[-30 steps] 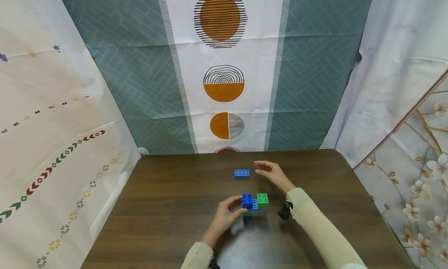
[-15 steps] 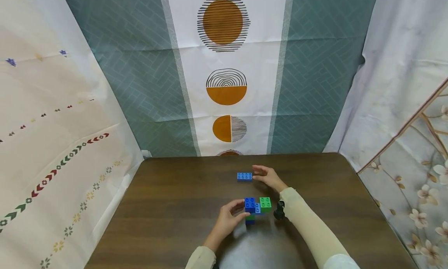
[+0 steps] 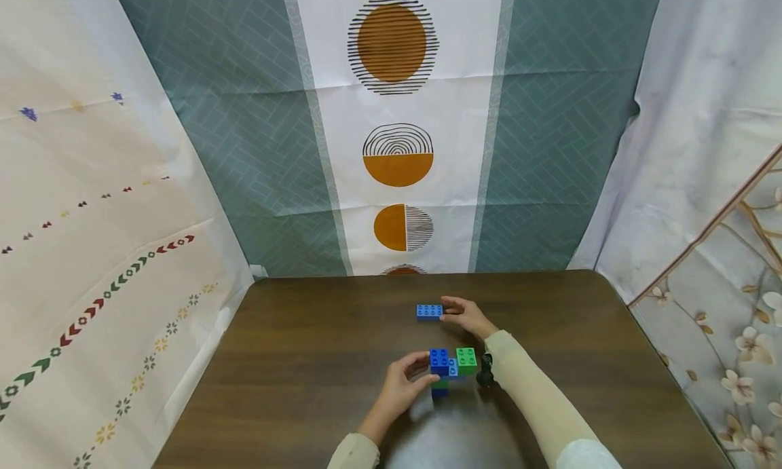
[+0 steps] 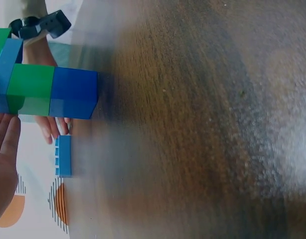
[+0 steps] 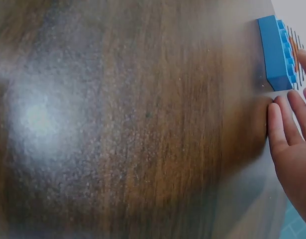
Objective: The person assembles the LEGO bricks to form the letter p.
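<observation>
The left hand (image 3: 400, 389) holds a built stack of toy building bricks (image 3: 439, 364), thumb on the near side and fingers on the far side. The stack has a dark blue brick on top at left, a green brick (image 3: 466, 360) at right, a light blue brick under them, then a green and a dark blue brick (image 4: 73, 93) at the bottom. Farther back, a loose light blue brick (image 3: 430, 312) lies studs up on the table. At its right end is the right hand (image 3: 467, 316), fingers loosely extended; whether they touch it I cannot tell.
The brown wooden table (image 3: 293, 367) carries everything. Patterned cloths hang behind it and at both sides, among them a teal and white one (image 3: 537, 150). A dark wrist camera (image 3: 485, 372) sits on the right wrist, close to the stack's green brick.
The right hand has moved left to the end of the loose light blue brick. The left hand keeps hold of the stack. The whole head view has shifted slightly.
</observation>
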